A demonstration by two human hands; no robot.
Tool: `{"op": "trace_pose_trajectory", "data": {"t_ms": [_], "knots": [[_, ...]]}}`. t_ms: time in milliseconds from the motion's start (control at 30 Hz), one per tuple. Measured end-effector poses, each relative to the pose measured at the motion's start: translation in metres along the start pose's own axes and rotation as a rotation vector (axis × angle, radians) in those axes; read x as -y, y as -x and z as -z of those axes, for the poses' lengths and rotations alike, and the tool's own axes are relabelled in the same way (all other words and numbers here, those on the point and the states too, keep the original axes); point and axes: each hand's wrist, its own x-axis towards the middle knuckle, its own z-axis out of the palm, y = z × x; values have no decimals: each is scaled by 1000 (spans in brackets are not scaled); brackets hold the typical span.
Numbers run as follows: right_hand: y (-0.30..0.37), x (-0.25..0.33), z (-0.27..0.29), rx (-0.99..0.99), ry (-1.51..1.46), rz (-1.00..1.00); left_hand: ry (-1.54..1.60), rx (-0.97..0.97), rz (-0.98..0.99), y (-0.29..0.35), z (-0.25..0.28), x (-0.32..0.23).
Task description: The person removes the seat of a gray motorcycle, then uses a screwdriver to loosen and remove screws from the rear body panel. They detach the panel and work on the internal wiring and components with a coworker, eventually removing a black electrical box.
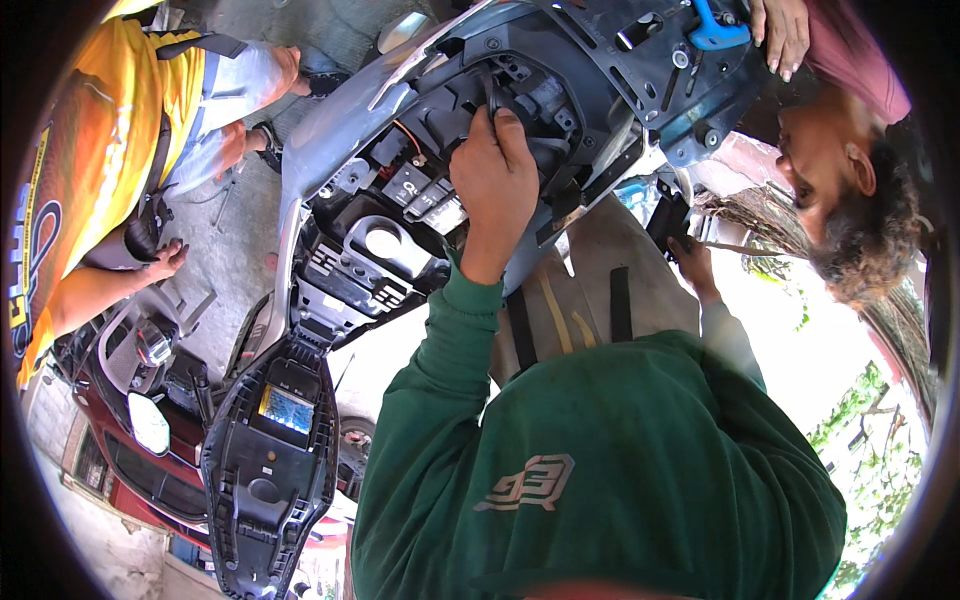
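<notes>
Fingers pinched, my left hand (497, 180) reaches into the opened under-seat compartment (385, 200) of a scooter or motorcycle. A thin dark piece shows at its fingertips, too small to name. Beside that hand lie a black battery-like block (425, 195) and a black tray with a round pale opening (383, 243). Lower and to the right, my right hand (692, 265) has its fingers curled at a black part (668, 215) by the vehicle's rear side. Part of that hand is hidden.
The raised seat (265, 480) hangs open at lower left. A blue-handled tool (718, 35) lies on the black rear rack (650, 60), near a co-worker's hand (782, 35). Another person in a yellow shirt (110, 130) stands left, near a parked motorcycle (150, 350).
</notes>
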Motion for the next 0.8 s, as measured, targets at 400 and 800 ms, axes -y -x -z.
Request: {"op": "trace_pose_trajectory", "data": {"t_ms": [400, 800], "knots": [[-17, 20, 10, 89, -31, 52, -453, 124, -3, -15, 9, -24], [-8, 21, 12, -38, -91, 78, 101, -83, -22, 10, 2, -3]]}}
